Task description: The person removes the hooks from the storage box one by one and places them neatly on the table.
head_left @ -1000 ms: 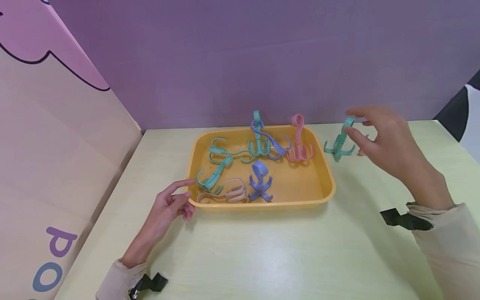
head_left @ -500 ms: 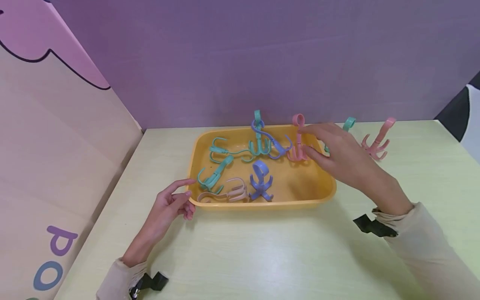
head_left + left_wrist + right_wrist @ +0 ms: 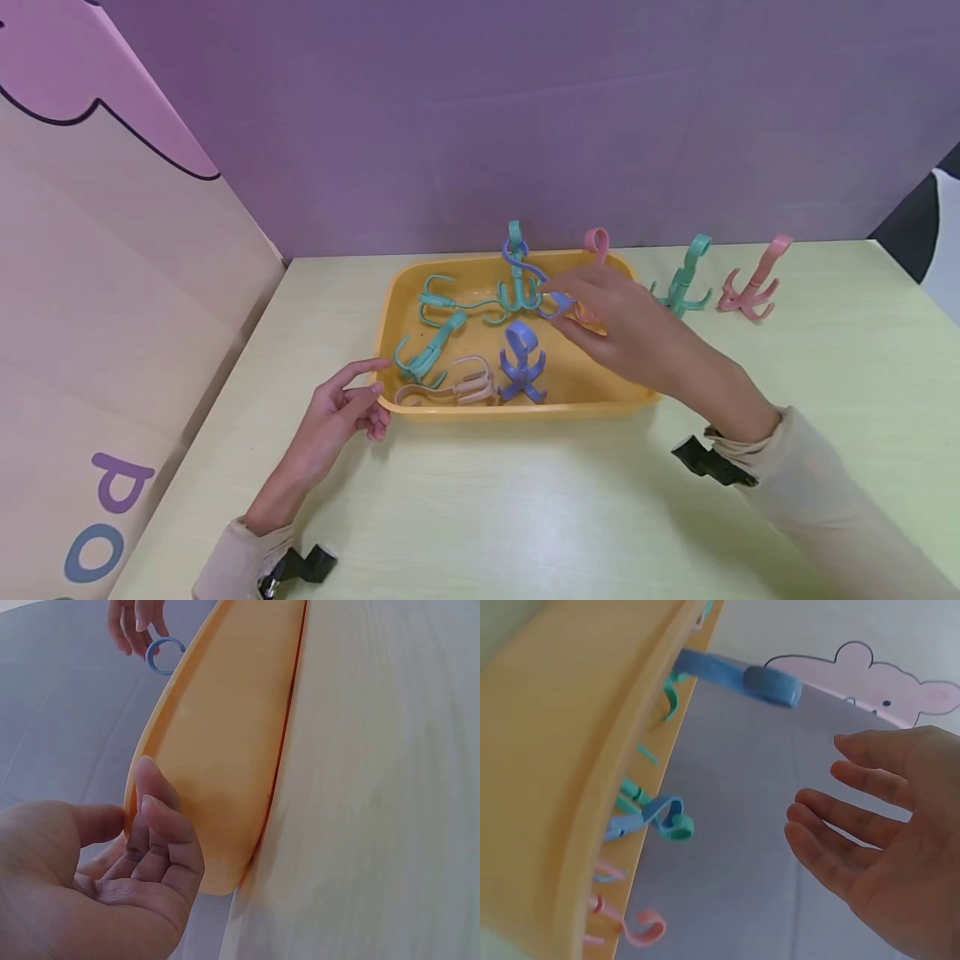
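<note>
My left hand [image 3: 337,408] pinches the left rim of a yellow plastic tray [image 3: 585,410], fingers and thumb on either side of the edge. Above the tray's right half hovers my right hand [image 3: 630,325], fingers apart and loosely bent, holding nothing in the right wrist view. Plastic multi-claw hanging hooks fill the tray: an upright purple one [image 3: 521,367] near the front, a tilted purple one [image 3: 528,268] against a green one [image 3: 515,233], a partly hidden pink one [image 3: 597,242], a beige one [image 3: 465,389] lying down, and green ones [image 3: 431,354] at left.
Right of the tray, a green hook [image 3: 682,279] and a pink hook [image 3: 756,279] stand on the pale table [image 3: 487,517]. A purple panel [image 3: 480,125] rises behind, and a light printed panel [image 3: 112,292] borders the left side.
My right hand has moved left from the green hook on the table, over the pink hook in the tray, to beside the tilted purple one. The left hand stays put.
</note>
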`<state>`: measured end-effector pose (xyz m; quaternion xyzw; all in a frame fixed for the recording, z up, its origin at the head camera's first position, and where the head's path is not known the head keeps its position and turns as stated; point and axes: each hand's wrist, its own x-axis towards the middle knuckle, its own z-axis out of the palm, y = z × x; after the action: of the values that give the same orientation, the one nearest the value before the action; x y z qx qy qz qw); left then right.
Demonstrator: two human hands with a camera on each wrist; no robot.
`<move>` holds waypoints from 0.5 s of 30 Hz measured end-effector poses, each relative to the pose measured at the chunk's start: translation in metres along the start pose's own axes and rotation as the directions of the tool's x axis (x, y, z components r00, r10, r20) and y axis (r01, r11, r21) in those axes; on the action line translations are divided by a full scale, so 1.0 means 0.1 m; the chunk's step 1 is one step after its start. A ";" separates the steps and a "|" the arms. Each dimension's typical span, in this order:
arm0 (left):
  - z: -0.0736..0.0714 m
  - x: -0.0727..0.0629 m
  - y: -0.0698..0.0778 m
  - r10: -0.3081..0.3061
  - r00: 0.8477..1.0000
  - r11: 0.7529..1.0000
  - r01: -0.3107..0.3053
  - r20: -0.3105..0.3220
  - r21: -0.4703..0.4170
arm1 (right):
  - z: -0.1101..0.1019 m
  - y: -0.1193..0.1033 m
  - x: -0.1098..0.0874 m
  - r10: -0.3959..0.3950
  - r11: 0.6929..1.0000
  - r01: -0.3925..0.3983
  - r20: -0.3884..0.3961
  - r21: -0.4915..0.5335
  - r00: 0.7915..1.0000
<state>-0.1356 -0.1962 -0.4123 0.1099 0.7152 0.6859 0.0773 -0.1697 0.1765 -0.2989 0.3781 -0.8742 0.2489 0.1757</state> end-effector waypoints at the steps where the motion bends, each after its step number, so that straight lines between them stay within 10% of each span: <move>1: 0.00 0.00 0.00 0.003 1.000 1.000 -0.003 0.001 0.001 | 0.01 -0.02 0.01 -0.008 1.000 0.008 0.011 0.001 1.000; 15: -0.01 0.00 0.00 0.003 1.000 1.000 -0.003 0.001 0.005 | 0.27 -0.10 0.02 -0.086 0.996 0.081 0.128 0.044 0.988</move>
<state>-0.1359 -0.1972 -0.4126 0.1115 0.7168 0.6841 0.0763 -0.1667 0.1546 -0.3167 0.4332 -0.8621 0.2333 0.1215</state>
